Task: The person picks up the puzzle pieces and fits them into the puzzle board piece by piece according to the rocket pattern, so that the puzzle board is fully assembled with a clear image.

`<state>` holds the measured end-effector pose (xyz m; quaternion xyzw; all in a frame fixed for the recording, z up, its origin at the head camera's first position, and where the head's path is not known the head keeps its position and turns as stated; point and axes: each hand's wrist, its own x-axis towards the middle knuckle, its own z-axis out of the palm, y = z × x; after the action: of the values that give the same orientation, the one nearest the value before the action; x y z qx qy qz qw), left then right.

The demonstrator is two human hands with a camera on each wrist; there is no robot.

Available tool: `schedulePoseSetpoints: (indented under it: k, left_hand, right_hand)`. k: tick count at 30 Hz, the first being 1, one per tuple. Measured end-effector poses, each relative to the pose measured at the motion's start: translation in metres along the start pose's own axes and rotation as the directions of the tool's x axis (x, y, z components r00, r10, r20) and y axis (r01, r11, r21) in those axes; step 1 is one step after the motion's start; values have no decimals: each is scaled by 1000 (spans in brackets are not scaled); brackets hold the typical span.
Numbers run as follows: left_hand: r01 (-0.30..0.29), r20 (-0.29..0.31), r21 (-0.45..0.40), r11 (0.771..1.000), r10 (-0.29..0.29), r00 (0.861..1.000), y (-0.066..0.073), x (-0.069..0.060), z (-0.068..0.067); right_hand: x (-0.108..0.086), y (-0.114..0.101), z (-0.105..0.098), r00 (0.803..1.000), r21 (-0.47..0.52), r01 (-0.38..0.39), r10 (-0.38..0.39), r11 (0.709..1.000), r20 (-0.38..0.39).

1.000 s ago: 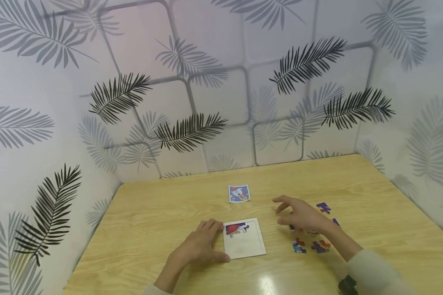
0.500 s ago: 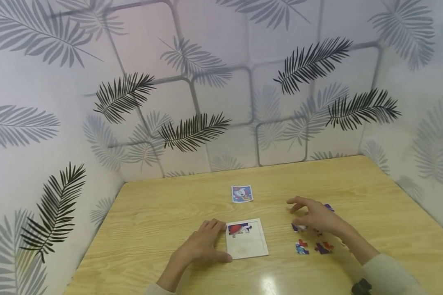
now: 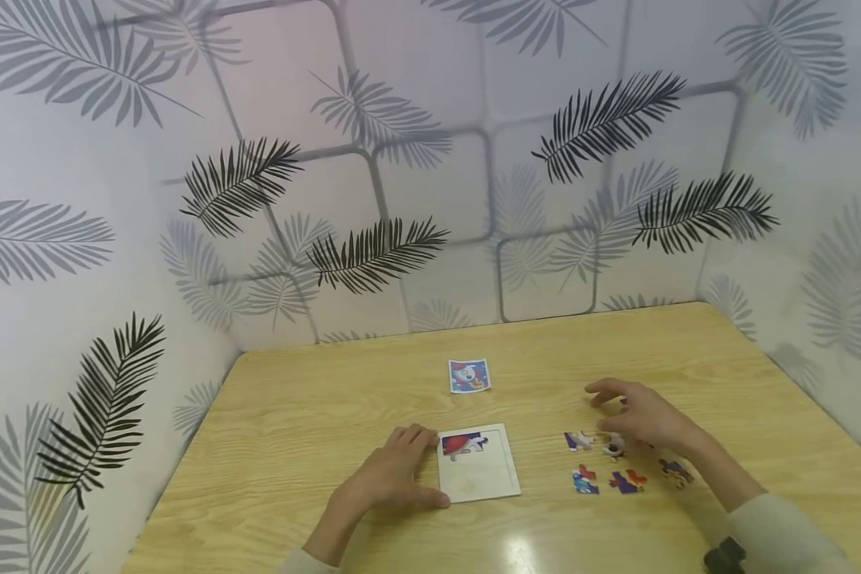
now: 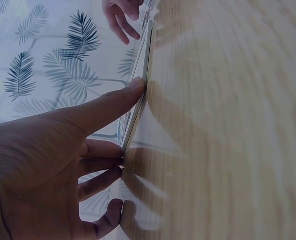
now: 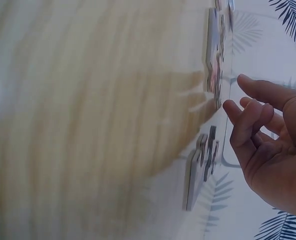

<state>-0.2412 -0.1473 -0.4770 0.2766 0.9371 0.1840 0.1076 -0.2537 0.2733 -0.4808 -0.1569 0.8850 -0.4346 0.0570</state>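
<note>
Since these jigsaw pieces (image 3: 627, 481) look light but stiff, edge-pinching's best, the right hand (image 3: 649, 416) empty, fingers apart, left hand (image 3: 395, 472) spread against the puzzle tray (image 3: 477, 482).

1. The puzzle board (image 3: 473, 482) is creamy white.
2. The joined pieces (image 3: 465, 445) in it are red, purple and white.
3. One loose piece (image 3: 584, 481) is blue, red and white.
4. The small card (image 3: 469, 375) is blue, white and red, with a white edge.
5. The table (image 3: 316, 399) is yellow-brown with wavy lines.
6. The wall (image 3: 438, 191) is pale, with black and grey leaves.
</note>
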Motion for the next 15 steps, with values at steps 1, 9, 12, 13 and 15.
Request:
schedulePoseSetpoints:
  k: [1, 9, 12, 13, 15]
  left_hand:
    - [-2, 0, -3, 1000, 2, 1000, 0, 0, 0]
    - [-7, -4, -18, 1000, 7, 1000, -2, -1, 1]
    - [-9, -4, -13, 1000, 9, 1000, -1, -1, 1]
    - [-8, -3, -14, 1000, 8, 1000, -1, -1, 0]
    - [-9, -1, -13, 1000, 9, 1000, -1, 0, 0]
  right_hand:
    - [-1, 1, -1, 1000, -7, 3, -3, 1000, -6]
    - [-7, 10, -10, 997, 35, -65, 66, 997, -28]
    - [-8, 12, -13, 995, 4, -83, 83, 997, -62]
    - [-8, 13, -14, 994, -10, -86, 86, 996, -75]
    - [-8, 15, -16, 991, -21, -94, 92, 995, -92]
